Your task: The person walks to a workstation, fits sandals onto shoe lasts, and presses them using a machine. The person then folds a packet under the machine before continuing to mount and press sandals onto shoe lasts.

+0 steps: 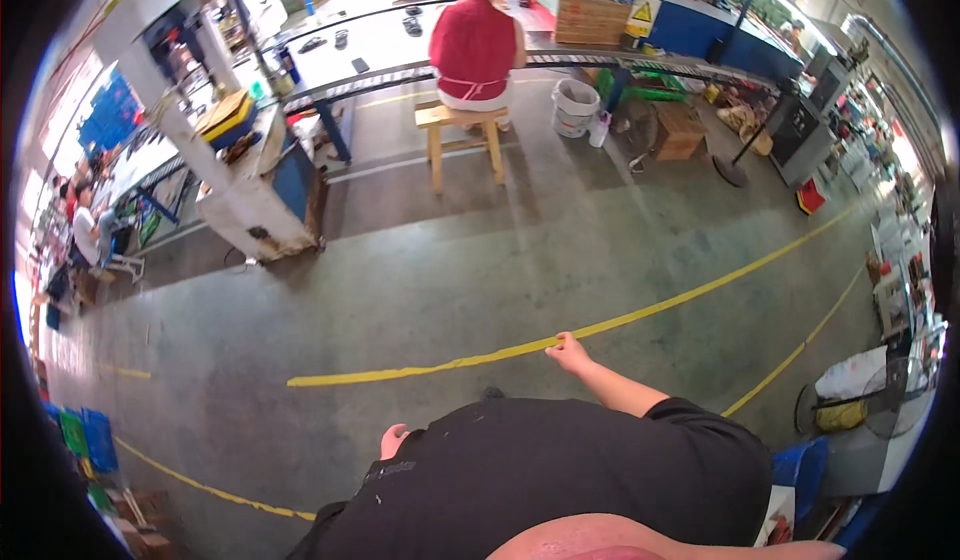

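Note:
My right hand (568, 353) hangs out in front of my body, above the yellow floor line (640, 314). Its fingers are loosely bent, with a small gap between them, and I see nothing held. My left hand (393, 441) is low beside my dark shirt (560, 460), which hides part of it. The fingers that show there are slightly bent and apart, and no object is visible in them. Neither hand touches a bench or tool.
Ahead, a person in a red garment (476, 45) sits on a wooden stool (462, 125) at a long workbench (380, 55). A white bucket (575, 110) and cardboard box (680, 131) stand right of them. Left is a pillar-based machine (262, 205); a fan (895, 397) stands at right.

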